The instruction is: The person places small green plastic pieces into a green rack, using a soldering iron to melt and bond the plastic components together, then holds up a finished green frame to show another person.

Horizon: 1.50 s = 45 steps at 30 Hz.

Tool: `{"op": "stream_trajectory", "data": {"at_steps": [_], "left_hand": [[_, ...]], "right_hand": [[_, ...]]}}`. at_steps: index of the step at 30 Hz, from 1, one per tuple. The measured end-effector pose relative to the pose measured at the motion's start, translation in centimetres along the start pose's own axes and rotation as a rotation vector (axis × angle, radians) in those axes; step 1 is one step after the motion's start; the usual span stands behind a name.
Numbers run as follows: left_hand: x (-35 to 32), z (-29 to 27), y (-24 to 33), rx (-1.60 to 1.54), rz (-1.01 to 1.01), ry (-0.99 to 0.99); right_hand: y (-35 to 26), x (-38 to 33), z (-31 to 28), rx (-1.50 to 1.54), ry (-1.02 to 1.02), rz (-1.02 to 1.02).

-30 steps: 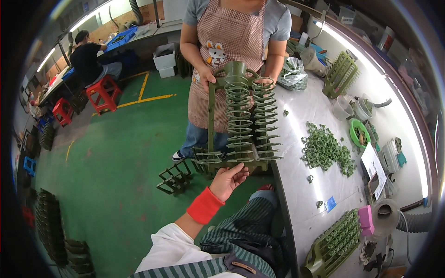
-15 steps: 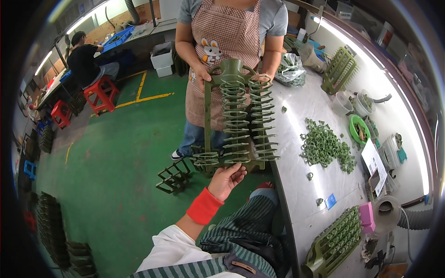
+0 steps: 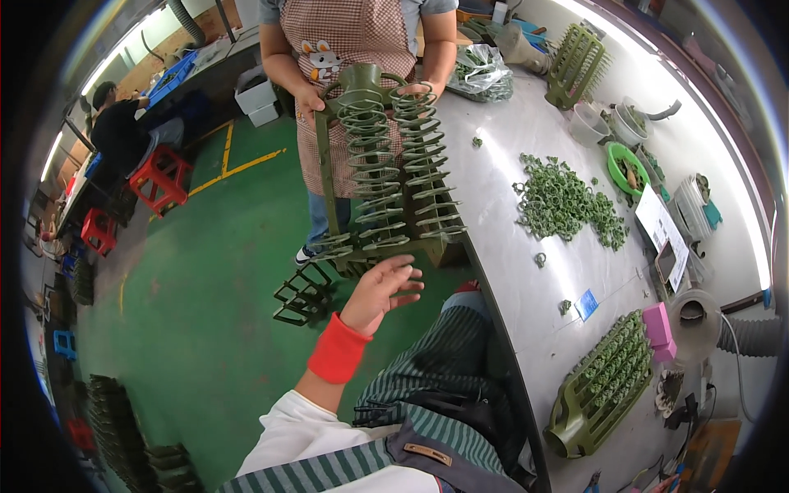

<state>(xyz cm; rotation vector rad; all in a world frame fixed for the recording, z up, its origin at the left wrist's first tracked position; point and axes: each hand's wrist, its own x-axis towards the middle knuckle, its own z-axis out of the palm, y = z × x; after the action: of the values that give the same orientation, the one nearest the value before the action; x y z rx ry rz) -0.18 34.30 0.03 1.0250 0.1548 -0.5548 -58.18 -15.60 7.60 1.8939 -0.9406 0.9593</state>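
My left hand (image 3: 383,293), with a red wristband (image 3: 339,349), is held palm inward with its fingers spread and nothing in them. It is just below the near end of an olive-green rack (image 3: 326,164) that carries columns of thin green hoops (image 3: 380,177). A small gap shows between my fingertips and the rack's near bar. A co-worker in a checked apron (image 3: 353,41) grips the rack's far end with both hands, one (image 3: 309,102) at each side. My right hand is out of view.
To the right runs a metal workbench (image 3: 493,177) with a pile of small green rings (image 3: 567,201), a green bowl (image 3: 626,167) and an olive rack of green pieces (image 3: 600,382). Floor frames (image 3: 302,293), stacked dark racks (image 3: 115,423) and red stools (image 3: 162,177) stand left.
My left hand has come away from the rack's near end, its fingers opening out. My view has shifted, so the rack and co-worker appear further up and left.
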Motion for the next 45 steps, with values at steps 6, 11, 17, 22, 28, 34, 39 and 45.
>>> {"op": "stream_trajectory", "data": {"at_steps": [6,11,17,22,28,34,39,45], "left_hand": [[-2.1,2.4,-0.1,0.657,0.548,-0.04],[-2.1,5.2,1.8,0.896,0.819,-0.02],[-1.2,6.6,3.5,0.976,0.877,-0.02],[-0.3,7.3,4.0,0.941,0.888,-0.038],[0.0,7.7,3.9,0.901,0.885,-0.037],[-0.1,7.6,3.8,0.925,0.892,-0.019],[0.4,7.8,3.7,0.908,0.915,-0.04],[-0.1,7.2,4.2,0.925,0.943,-0.052]], "right_hand": [[2.3,-1.3,0.3,-0.133,0.047,-0.084],[6.7,-3.1,3.1,0.154,0.047,0.117],[7.2,-5.0,5.8,0.391,0.089,0.18],[9.5,-6.3,5.6,0.539,0.05,0.381],[7.7,-6.5,5.4,0.593,0.071,0.411],[9.7,-6.1,4.5,0.697,-0.241,0.331],[9.9,-8.2,4.4,1.171,0.186,1.002],[5.4,-6.0,1.8,0.014,-0.175,0.27]]}}
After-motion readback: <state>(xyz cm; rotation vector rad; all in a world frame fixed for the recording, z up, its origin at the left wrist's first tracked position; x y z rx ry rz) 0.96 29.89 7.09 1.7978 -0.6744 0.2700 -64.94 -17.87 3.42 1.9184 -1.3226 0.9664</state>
